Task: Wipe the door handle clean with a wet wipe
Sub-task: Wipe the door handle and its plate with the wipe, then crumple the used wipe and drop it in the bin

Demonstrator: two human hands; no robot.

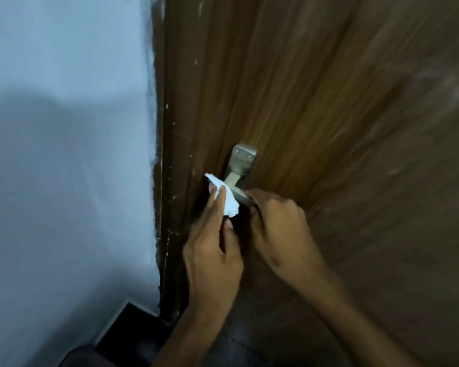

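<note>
- Door handle [239, 178]: a metal lever on a brown wooden door [302, 102], set close to the latch edge beside the pale blue wall [64, 128]. Its mounting plate shows at the top; the lever's free end is hidden under your fingers.
- Wet wipe [227, 196]: white and crumpled, lying against the left side of the lever.
- Left hand [214, 250]: fingers held together and extended, pressing the wipe onto the handle.
- Right hand [274, 229]: curled around the lever's outer end, apparently steadying it.
- Risk, coverage: the metal under your right hand probably goes unwiped unless you shift that grip.
- Risk, wipe: it is bunched small and held by flat pressure alone; a fast stroke could drop it.
- Risk, lever: pressing downward may turn it and release the latch, swinging the door.
- Risk, underside: out of view, so easily missed.
</note>
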